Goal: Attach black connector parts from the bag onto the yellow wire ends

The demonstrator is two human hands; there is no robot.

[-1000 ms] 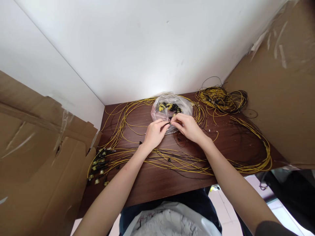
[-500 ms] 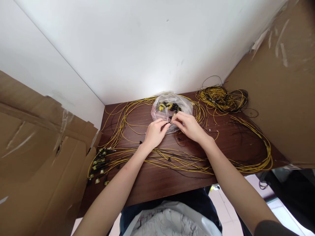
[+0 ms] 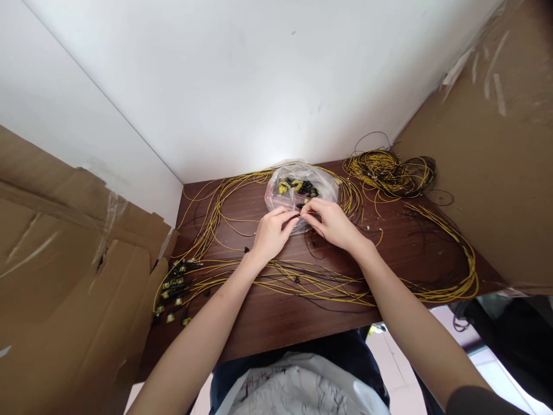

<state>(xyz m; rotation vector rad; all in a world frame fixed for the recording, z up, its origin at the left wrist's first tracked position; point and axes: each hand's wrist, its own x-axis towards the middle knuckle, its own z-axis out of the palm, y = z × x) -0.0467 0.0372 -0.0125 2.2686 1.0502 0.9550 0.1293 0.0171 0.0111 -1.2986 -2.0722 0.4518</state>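
Observation:
My left hand (image 3: 272,232) and my right hand (image 3: 329,221) meet at the near edge of a clear plastic bag (image 3: 276,187). Each hand is closed in a pinch, fingertips almost touching. Between them is a small dark piece, mostly hidden, and a thin black wire (image 3: 309,248) hangs below the fingers in a loop. Black and yellow connector parts (image 3: 298,187) lie in the open bag just beyond my hands. Under my forearms runs a bundle of yellow and black wires (image 3: 319,276), with black and yellow connectors (image 3: 173,282) at its left end.
A tangled coil of yellow and black wire (image 3: 384,173) sits at the back right of the brown table (image 3: 276,328). More yellow wires (image 3: 216,202) curve along the back left. Cardboard (image 3: 64,288) stands on the left, more cardboard (image 3: 484,173) on the right, and a white wall (image 3: 259,86) behind.
Both hands stay pinched together at the same spot, with only slight finger movement in my right hand. The wires and bag look the same.

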